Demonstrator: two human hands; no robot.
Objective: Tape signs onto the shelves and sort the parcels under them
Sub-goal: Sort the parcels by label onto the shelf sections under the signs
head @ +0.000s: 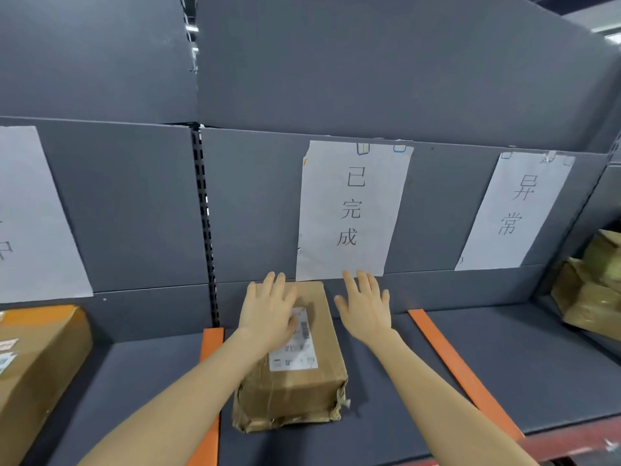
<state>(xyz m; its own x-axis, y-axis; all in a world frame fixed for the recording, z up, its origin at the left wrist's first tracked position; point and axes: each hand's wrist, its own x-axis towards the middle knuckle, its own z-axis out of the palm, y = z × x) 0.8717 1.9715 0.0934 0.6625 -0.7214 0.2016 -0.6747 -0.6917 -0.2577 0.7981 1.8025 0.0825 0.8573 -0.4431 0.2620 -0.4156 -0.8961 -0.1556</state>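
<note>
Grey metal shelving (336, 79) fills the view; a slotted black upright (205, 223) separates two bays; orange divider strips (460, 368) cross the deck; ceiling lights (612, 38) glow top right.

The left forearm (188, 398) shows at the lower left of the frame, the right forearm (447, 395) at the lower right; both are bare along all their visible length; the left hand (268, 311) and right hand (366, 307), near the centre, are bare too.

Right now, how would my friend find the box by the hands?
On the grey shelf, find the middle paper sign. Below it, between two orange strips, lies a brown box. Only this one has a torn front corner and the left hand over it.
</note>
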